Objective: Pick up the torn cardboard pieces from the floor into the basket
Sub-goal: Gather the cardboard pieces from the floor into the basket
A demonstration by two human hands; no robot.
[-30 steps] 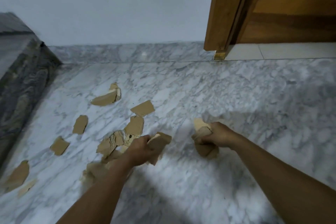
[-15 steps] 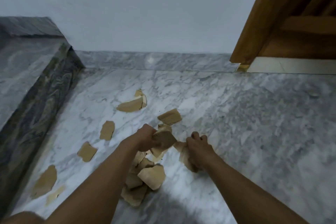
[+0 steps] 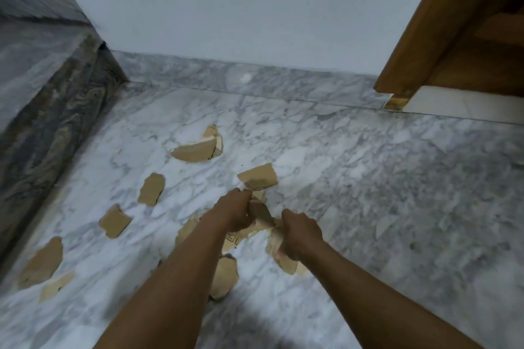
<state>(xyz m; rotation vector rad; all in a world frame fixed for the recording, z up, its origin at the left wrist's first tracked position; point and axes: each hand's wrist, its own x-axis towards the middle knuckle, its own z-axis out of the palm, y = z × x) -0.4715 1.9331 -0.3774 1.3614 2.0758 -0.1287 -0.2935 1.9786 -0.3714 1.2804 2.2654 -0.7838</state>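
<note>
Here, seen from the head camera, two bare forearms reach forward and down over a white marble floor (image 3: 354, 178). The left hand (image 3: 234, 211) has its grip curled tight on a tan torn cardboard piece (image 3: 262, 214). The right hand (image 3: 302, 235) is fisted round a bundle of pieces (image 3: 276, 246). More ragged scraps (image 3: 151, 188) lie scattered on the floor, mostly to the left, near a dark stone step (image 3: 42, 110).
</note>
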